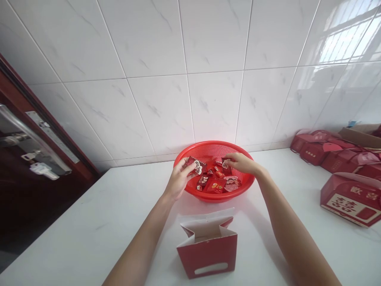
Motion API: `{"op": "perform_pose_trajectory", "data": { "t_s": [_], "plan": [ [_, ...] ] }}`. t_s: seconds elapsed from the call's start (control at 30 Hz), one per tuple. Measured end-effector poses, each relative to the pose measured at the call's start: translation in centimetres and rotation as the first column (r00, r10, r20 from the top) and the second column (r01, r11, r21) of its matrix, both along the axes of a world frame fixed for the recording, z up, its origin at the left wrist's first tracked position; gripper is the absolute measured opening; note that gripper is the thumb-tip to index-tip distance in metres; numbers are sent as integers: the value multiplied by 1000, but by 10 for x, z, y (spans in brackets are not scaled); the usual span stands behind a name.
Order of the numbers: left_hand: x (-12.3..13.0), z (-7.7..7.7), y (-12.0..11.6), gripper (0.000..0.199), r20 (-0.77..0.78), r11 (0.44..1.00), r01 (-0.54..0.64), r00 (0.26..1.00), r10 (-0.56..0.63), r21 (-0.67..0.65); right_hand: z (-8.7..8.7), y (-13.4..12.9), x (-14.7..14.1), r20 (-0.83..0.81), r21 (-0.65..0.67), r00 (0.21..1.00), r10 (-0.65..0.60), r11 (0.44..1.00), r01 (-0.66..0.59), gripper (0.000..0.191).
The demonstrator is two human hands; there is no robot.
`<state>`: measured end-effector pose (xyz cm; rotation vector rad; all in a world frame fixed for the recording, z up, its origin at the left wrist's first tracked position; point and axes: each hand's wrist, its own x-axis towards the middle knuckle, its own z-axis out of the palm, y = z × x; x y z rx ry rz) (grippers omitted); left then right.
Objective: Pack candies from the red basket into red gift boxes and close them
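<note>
My left hand [179, 177] is closed on a dark red candy packet [196, 166] with white lettering, over the left side of a red plastic basket [216, 197]. At the basket's right side, my right hand [241, 162] pinches another dark red packet [226, 166]. Several wrapped sweets lie in the basket between the hands, among them a bright red packet [214, 186] and a pink one with a printed figure [231, 183]. Between my forearms stands a red paper gift box [210, 254], upright, its top open and white inside.
To the right, a red gift box [353, 198] with gold and white lettering lies on the white table [119, 234]. Several more red boxes [336, 153] crowd the back right, beside a brown carton [360, 135]. A tiled wall [214, 107] rises behind; a door with keys [44, 170] is at left.
</note>
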<state>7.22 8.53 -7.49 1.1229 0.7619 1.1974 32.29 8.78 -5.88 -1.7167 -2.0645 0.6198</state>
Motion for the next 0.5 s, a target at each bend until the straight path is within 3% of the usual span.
{"op": "perform_pose_trajectory", "data": {
  "t_s": [0.17,0.3,0.4,0.5],
  "plan": [
    [1,2,-1,35,-21,1000,9,1000,-9,10,-1,0,17,-14,35,996,-88,996,88,9],
    [2,2,-1,36,-24,1000,5,1000,-4,16,-2,1,24,-47,45,992,-118,992,120,12],
    [1,0,-1,34,-45,999,5,999,-3,33,1,-1,22,-108,61,991,-80,994,87,14],
    [0,-3,-1,35,-81,998,1,997,3,58,7,-6,12,-255,100,966,37,995,-12,20]
  ]
}}
